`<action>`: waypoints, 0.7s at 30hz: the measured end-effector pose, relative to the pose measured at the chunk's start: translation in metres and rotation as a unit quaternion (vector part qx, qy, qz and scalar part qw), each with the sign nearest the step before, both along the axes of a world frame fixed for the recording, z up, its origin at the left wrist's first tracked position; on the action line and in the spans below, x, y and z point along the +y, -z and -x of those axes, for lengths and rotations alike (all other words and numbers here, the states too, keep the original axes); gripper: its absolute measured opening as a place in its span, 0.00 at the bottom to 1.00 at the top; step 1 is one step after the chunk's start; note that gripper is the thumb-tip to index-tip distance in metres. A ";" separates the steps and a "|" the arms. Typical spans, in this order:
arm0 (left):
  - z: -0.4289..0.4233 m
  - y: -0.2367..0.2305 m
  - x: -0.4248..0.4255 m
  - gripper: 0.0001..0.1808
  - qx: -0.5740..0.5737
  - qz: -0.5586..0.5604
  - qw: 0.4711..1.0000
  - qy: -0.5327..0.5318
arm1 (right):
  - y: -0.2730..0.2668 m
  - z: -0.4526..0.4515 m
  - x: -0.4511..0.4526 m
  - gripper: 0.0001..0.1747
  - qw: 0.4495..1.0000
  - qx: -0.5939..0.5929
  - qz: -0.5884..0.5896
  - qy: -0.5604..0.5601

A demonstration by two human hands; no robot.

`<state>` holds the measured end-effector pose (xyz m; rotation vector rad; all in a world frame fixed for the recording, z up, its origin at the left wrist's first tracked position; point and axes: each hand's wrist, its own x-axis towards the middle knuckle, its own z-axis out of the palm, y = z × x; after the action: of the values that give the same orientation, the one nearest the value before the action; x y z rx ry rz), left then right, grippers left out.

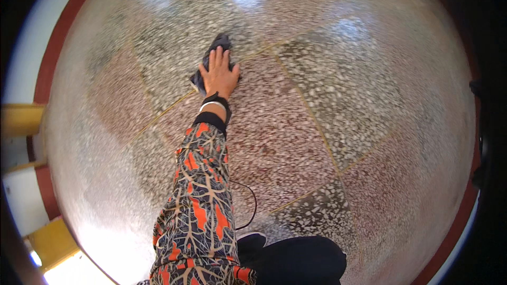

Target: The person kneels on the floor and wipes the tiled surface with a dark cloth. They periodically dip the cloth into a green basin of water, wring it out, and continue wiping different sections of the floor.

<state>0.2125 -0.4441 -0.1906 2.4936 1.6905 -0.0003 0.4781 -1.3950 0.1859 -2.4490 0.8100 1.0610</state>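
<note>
My left hand (220, 75) lies palm down, its fingers spread, on a crumpled dark cloth (219, 42). The cloth is pressed against the speckled terrazzo floor (277, 118) and shows beyond the fingertips and to the left of the hand. A black band and a white bangle (214, 103) circle the wrist, above the black cuff of a patterned sleeve (202, 190). My right hand is out of view.
A dark-clothed leg (297, 259) is at the bottom, with a thin black cord (255, 202) near it. White walls with a dark red base band (49, 63) edge the floor. Yellow frames (53, 241) stand at the left, and bright light falls on the floor at lower left.
</note>
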 end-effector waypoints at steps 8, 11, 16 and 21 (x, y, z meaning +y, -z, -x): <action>0.316 0.016 -0.081 0.37 0.090 -0.015 0.962 -0.258 | 0.007 -0.035 -0.001 0.31 0.995 0.068 -0.076 0.023; 0.386 0.018 -0.151 0.37 0.109 -0.018 0.949 -0.296 | 0.011 -0.048 0.009 0.30 0.997 0.071 -0.015 -0.041; 0.400 0.016 -0.272 0.38 0.147 -0.006 0.942 -0.300 | 0.017 -0.052 0.048 0.24 0.985 0.060 0.090 -0.138; 0.311 -0.009 -0.390 0.43 0.010 0.127 0.991 -0.028 | 0.014 -0.051 0.088 0.31 0.981 0.051 -0.029 -0.182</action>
<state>-0.0980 -0.8340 -0.1820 2.2674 1.6513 -0.2229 0.5289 -1.3067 0.1714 -2.5680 0.3551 1.3257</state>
